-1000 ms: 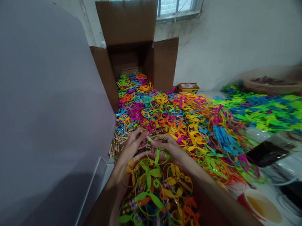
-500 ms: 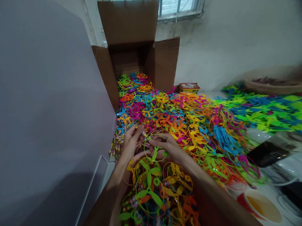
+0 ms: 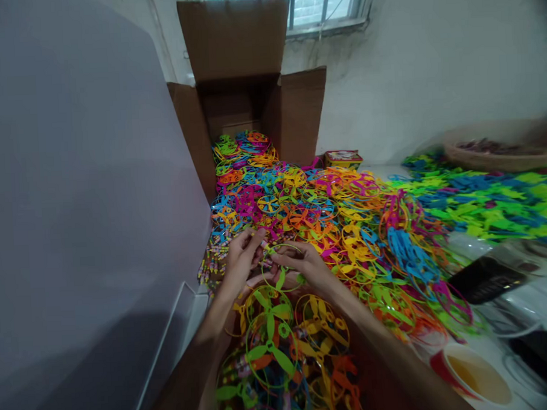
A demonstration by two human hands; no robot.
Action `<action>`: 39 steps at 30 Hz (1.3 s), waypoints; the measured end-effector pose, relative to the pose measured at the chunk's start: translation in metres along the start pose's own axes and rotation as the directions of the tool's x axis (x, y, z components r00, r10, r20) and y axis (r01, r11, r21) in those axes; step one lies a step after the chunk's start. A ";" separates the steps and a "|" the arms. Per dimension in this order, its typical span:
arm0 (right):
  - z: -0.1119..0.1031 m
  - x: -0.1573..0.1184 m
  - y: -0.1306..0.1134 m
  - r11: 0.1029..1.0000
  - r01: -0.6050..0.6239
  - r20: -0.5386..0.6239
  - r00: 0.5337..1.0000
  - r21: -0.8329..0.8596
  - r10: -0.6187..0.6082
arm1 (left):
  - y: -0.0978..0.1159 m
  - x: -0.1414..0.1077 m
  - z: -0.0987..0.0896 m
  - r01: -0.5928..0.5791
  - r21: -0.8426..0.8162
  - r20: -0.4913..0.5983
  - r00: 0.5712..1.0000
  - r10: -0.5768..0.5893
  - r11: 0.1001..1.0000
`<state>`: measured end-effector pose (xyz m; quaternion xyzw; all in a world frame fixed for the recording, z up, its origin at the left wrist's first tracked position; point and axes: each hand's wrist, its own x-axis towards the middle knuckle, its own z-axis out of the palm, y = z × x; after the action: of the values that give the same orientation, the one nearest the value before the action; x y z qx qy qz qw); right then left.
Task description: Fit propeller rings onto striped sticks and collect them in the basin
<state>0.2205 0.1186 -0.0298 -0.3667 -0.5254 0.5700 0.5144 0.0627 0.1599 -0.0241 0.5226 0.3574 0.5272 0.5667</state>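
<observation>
Over the last second the left hand (image 3: 242,261) had shifted slightly toward the right hand (image 3: 301,261), and the green plastic propeller ring (image 3: 280,270) had settled more upright between them. The hands were together but not clasped: the right hand's fingers lay on the ring, while the left hand's fingertips pinched something small at its upper left. It may have been a short striped stick (image 3: 262,242), though the fingers and blur made that hard to tell.

The ring was thin and bright green, with its blades inside the rim, and it was held in the air just above the near edge of the heaped propeller rings (image 3: 301,216). Those rings, in yellow, orange, pink, blue and green, ran back to an open cardboard box (image 3: 234,43). A loose spill of striped sticks (image 3: 215,262) lay along the left side of the heap, beside a grey panel (image 3: 83,207). Toward the counter's right edge lay a spread of flat green and blue plastic pieces (image 3: 486,199), with a woven basket (image 3: 502,152) behind them. A red-rimmed cup of amber liquid (image 3: 475,374) stood at the near right corner.
</observation>
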 end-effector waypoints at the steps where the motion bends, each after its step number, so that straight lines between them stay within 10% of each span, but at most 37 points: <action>1: 0.000 0.000 0.000 1.000 0.002 0.001 1.000 -0.010 -0.002 | 0.000 0.000 0.000 0.006 0.009 0.006 1.000 -0.006 1.000; 15: 0.006 -0.001 0.008 0.955 0.130 -0.123 0.978 -0.266 -0.167 | 0.000 -0.008 0.007 -0.132 0.206 -0.004 0.991 0.136 0.970; 29: 0.002 0.002 0.011 0.979 0.108 -0.166 0.976 -0.172 -0.137 | -0.010 0.003 0.014 -0.175 0.238 0.007 0.984 0.179 0.955; 35: -0.020 -0.004 -0.026 0.970 -0.016 0.094 0.995 -0.241 0.040 | 0.001 0.037 -0.017 -0.120 0.296 0.184 0.981 0.067 0.947; 39: -0.032 -0.006 -0.045 0.896 -0.023 0.462 0.851 -0.444 0.250 | -0.009 0.065 -0.052 -0.062 0.552 0.063 0.997 0.033 0.832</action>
<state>0.2613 0.1164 0.0073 -0.3434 -0.7244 0.5545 0.2231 0.0274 0.2348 -0.0340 0.6860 0.4669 0.4021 0.3869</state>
